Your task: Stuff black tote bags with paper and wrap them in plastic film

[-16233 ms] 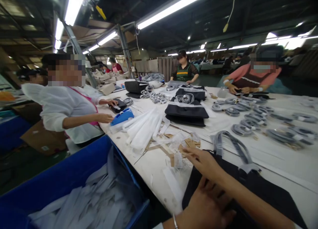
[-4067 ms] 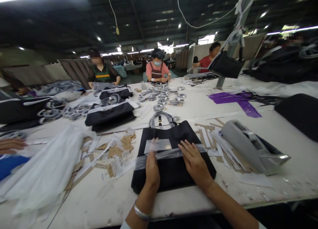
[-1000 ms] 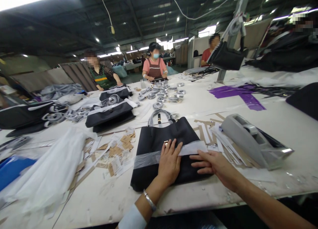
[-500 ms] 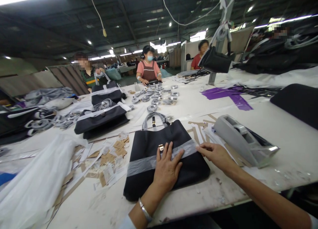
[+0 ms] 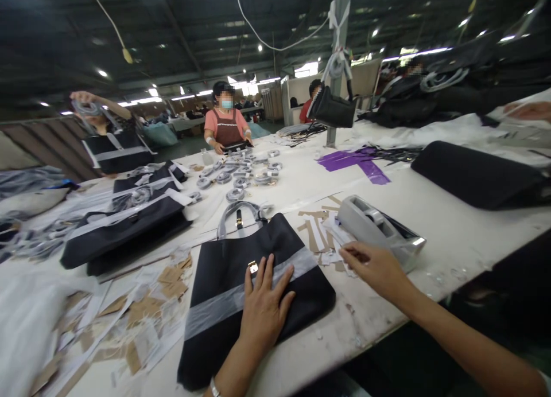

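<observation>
A black handbag [image 5: 224, 265] lies on the table before me, with a strip of clear film [image 5: 215, 308] across its front, a gold clasp [image 5: 252, 267] and wrapped handles [image 5: 236, 210] at its top. My left hand [image 5: 267, 305] rests flat on the bag just below the clasp, fingers spread. Beyond the bag's right edge, my right hand [image 5: 374, 265] hovers with thumb and fingertips pinched together; whatever they may hold cannot be made out. Close behind those fingers stands a grey tape dispenser [image 5: 374, 225].
Paper and card scraps [image 5: 146, 305] litter the left, with more scraps [image 5: 321, 230] beside the dispenser. Coiled, wrapped straps [image 5: 236, 176] lie farther back. Other black bags [image 5: 129, 230] are at left, purple strips [image 5: 353, 162] at right. A co-worker [image 5: 226, 124] sits opposite; another lifts a bag [image 5: 118, 150].
My right hand has come away from the film's right end toward the dispenser. My left hand stays on the bag. The left co-worker has raised a bag. The view has turned right.
</observation>
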`<state>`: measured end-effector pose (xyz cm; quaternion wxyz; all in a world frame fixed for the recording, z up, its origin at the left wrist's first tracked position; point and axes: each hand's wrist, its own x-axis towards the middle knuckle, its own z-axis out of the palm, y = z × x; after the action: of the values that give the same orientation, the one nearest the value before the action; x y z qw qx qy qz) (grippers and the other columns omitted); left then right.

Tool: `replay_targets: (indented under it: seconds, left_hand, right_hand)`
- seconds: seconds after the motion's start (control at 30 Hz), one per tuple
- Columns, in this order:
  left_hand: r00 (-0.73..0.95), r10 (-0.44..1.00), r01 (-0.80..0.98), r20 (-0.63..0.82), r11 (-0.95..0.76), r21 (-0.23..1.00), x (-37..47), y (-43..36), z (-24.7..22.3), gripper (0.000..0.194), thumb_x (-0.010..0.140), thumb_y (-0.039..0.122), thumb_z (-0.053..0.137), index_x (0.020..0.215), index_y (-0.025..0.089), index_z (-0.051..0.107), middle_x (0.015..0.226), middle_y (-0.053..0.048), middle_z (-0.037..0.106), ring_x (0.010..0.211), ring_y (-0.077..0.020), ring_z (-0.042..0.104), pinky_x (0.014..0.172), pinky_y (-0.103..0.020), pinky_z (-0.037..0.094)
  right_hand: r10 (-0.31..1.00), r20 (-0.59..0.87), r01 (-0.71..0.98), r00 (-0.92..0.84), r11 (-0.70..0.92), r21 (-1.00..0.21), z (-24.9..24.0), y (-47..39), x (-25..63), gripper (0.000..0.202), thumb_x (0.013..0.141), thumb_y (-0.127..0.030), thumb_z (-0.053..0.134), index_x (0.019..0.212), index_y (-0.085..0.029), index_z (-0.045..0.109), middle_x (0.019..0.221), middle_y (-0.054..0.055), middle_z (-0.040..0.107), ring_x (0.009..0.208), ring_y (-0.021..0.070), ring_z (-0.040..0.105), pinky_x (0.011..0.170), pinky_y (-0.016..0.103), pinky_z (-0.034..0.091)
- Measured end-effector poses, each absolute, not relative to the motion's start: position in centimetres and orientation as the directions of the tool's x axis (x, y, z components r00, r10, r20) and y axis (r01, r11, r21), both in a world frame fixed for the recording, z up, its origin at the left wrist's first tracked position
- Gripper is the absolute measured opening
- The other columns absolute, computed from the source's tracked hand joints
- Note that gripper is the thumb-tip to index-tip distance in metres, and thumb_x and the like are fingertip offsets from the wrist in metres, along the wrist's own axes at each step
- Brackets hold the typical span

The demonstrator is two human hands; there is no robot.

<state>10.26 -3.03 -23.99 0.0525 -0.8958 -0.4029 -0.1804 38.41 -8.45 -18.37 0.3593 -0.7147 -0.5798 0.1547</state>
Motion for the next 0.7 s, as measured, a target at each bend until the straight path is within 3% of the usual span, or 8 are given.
replay_targets:
  seconds: [0.1,0.17,0.23,0.33,0.43,0.53,0.7]
  left_hand:
    - [0.624,0.683,0.733,0.379,-0.68,0.016,10.2,-2.8,-24.3,0.055,0.097,0.038,0.051,0.149,0.042,0.033,0.161,-0.01,0.025,0.145,-0.035,0.03,0.112,-0.065,0.027]
    - [0.63,0.674,0.73,0.385,-0.683,0.002,10.2,-2.7,-24.5,0.056,0.097,0.039,0.05,0.15,0.042,0.032,0.161,-0.01,0.025,0.145,-0.0351,0.031,0.112,-0.065,0.026]
    - [0.632,0.671,0.731,0.388,-0.683,-0.009,10.2,-2.7,-24.6,0.056,0.097,0.04,0.05,0.15,0.042,0.031,0.161,-0.011,0.026,0.144,-0.0349,0.031,0.112,-0.065,0.026]
    - [0.633,0.665,0.732,0.396,-0.681,-0.024,10.1,-2.7,-24.7,0.056,0.097,0.04,0.049,0.15,0.042,0.031,0.16,-0.011,0.026,0.145,-0.0348,0.031,0.112,-0.065,0.027]
    - [0.631,0.654,0.73,0.417,-0.682,-0.034,10.1,-2.7,-24.8,0.056,0.097,0.039,0.05,0.15,0.042,0.031,0.161,-0.011,0.026,0.144,-0.0347,0.032,0.111,-0.064,0.029]
    - [0.623,0.634,0.728,0.459,-0.684,-0.042,10.0,-2.6,-25.1,0.059,0.096,0.039,0.052,0.15,0.043,0.029,0.16,-0.009,0.028,0.143,-0.034,0.034,0.111,-0.062,0.032]
    - [0.622,0.595,0.726,0.51,-0.681,-0.091,9.8,-2.4,-25.6,0.062,0.096,0.037,0.052,0.151,0.044,0.025,0.159,-0.008,0.03,0.142,-0.0332,0.037,0.108,-0.06,0.036]
  right_hand:
    - [0.826,0.383,0.831,0.412,-0.169,-0.53,-17.1,-10.2,43.4,0.033,0.089,-0.042,0.053,0.112,-0.022,0.066,0.113,0.009,0.071,0.098,0.0265,0.067,0.087,0.034,0.048]
    - [0.799,0.395,0.848,0.453,-0.25,-0.467,-16.3,-10.5,46.6,0.039,0.09,-0.04,0.05,0.119,-0.019,0.062,0.122,0.012,0.067,0.096,0.0263,0.068,0.087,0.035,0.049]
    - [0.822,0.331,0.853,0.464,-0.314,-0.416,-15.5,-9.9,49.2,0.039,0.089,-0.041,0.05,0.119,-0.017,0.062,0.119,0.013,0.068,0.09,0.0256,0.069,0.084,0.035,0.05]
    - [0.872,0.103,0.833,0.479,-0.415,-0.366,-13.9,-7.9,51.7,0.032,0.087,-0.043,0.054,0.096,-0.017,0.069,0.1,0.013,0.073,0.089,0.0293,0.068,0.08,0.037,0.049]
    - [0.879,-0.082,0.785,0.469,-0.458,-0.418,-12.6,-6.3,52.8,0.028,0.084,-0.04,0.057,0.073,-0.017,0.069,0.079,0.012,0.074,0.078,0.0283,0.069,0.071,0.035,0.05]
    - [0.881,-0.121,0.741,0.458,-0.453,-0.495,-12.0,-5.7,52.9,0.025,0.082,-0.036,0.06,0.066,-0.018,0.067,0.07,0.009,0.073,0.066,0.0243,0.068,0.064,0.032,0.051]
    - [0.856,-0.297,0.56,0.424,-0.505,-0.656,-12.5,-5.5,51.7,0.033,0.081,-0.036,0.065,0.054,-0.018,0.064,0.064,0.012,0.072,0.064,0.025,0.07,0.063,0.034,0.057]
